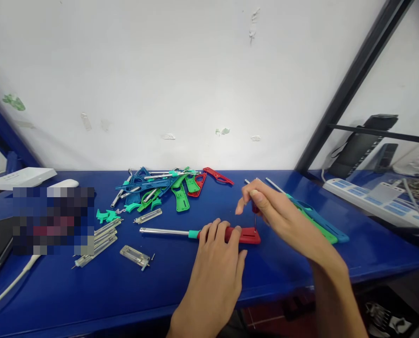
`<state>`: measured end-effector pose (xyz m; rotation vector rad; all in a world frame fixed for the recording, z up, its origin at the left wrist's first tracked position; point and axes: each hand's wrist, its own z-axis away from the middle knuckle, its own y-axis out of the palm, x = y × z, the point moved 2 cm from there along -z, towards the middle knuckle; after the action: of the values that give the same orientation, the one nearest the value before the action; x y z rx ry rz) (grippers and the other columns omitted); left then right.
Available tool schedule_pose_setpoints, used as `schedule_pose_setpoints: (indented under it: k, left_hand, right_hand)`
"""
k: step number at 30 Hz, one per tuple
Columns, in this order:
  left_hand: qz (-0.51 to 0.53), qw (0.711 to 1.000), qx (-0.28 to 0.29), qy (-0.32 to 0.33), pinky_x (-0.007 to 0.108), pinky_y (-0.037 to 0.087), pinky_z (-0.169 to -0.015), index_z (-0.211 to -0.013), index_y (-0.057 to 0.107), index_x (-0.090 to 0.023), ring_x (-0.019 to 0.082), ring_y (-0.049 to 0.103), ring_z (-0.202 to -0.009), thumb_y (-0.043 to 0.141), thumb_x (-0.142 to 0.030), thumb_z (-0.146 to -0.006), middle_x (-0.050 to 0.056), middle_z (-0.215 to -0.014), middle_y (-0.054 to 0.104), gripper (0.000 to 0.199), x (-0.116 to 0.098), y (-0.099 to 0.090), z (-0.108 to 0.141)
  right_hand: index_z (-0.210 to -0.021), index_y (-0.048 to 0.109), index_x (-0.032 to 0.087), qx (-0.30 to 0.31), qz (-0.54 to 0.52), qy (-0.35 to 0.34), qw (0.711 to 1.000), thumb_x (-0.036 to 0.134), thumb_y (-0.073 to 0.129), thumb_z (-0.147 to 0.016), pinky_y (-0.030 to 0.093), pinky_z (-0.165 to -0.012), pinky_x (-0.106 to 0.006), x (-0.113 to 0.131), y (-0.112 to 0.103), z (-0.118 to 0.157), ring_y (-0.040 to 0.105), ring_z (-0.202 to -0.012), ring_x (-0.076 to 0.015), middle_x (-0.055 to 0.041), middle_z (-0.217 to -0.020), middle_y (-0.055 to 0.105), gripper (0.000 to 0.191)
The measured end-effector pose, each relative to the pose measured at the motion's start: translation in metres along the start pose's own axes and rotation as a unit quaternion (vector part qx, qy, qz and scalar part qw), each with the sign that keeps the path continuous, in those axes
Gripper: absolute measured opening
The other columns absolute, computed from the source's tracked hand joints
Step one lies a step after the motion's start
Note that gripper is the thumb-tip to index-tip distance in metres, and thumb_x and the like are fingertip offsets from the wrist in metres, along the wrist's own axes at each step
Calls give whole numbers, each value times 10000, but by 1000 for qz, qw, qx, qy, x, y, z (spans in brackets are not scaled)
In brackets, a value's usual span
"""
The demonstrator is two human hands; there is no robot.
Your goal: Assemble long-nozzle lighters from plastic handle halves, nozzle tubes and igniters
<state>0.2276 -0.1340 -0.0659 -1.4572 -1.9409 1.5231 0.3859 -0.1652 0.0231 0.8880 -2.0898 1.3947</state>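
Note:
A red long-nosed gas lighter with a silver tube and a teal collar lies on the blue table. My left hand rests across its handle, fingers bent over it and holding it against the tabletop. My right hand is closed around a small screwdriver above the handle's right end. The shaft points straight down, its tip at the red plastic; the screwdriver's grip is mostly hidden by the fingers. Beyond my right wrist lie a green lighter and a blue lighter.
At the back lies a pile of lighter shells and tubes. Left of my left hand are several clear fuel tanks, a single tank and teal triggers. A power strip stands right; a white cable runs left.

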Motion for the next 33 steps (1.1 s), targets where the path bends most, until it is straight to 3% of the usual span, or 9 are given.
schedule_pose_setpoints:
  k: [5,12,19,26,31,33]
  left_hand:
    - [0,1000,2,-5,641,433,-1159,-1429,576,-178,365,504,-1399,495,-226,-1073,164,-1432,581,368,0,0,0]
    - [-4,1000,-4,-2,636,448,-1145,-1427,575,-184,364,514,-1386,494,-221,-1071,154,-1425,596,367,1,1,0]
    - [-8,1000,0,-2,641,448,-1145,-1429,579,-176,371,508,-1395,485,-230,-1075,162,-1433,595,370,1,1,-1]
    - [-9,1000,-3,1,643,459,-1132,-1422,577,-172,375,516,-1383,479,-225,-1075,159,-1422,601,365,1,-1,0]
    - [-9,1000,-1,0,643,456,-1134,-1426,572,-181,374,508,-1393,469,-232,-1080,154,-1430,597,364,1,-1,-1]
    - [-11,1000,-1,0,642,458,-1132,-1428,568,-185,372,510,-1391,464,-234,-1082,153,-1433,595,364,1,0,-1]
  right_hand:
    - [-995,575,277,-13,-41,-4,999,493,354,-1125,505,-713,-267,-14,-17,9,588,-780,-146,6,-988,684,335]
    - [-1038,608,269,-42,-55,1,998,491,344,-1127,530,-680,-244,-26,-23,8,622,-757,-140,-3,-918,712,357]
    - [-934,690,242,-116,3,43,992,502,607,-1025,495,-574,-233,-20,-29,5,625,-703,-150,-14,-857,724,288]
    - [-1019,771,288,-165,41,25,985,463,741,-938,545,-751,-293,-14,-30,7,702,-813,-183,-2,-992,782,195]
    - [-1257,763,391,-112,63,23,991,444,600,-1038,567,-903,-314,-12,-36,16,744,-1066,-218,25,-1204,801,278]
    - [-1231,768,385,-107,65,6,992,439,587,-1046,568,-921,-308,-11,-37,17,730,-1120,-221,25,-1216,796,264]
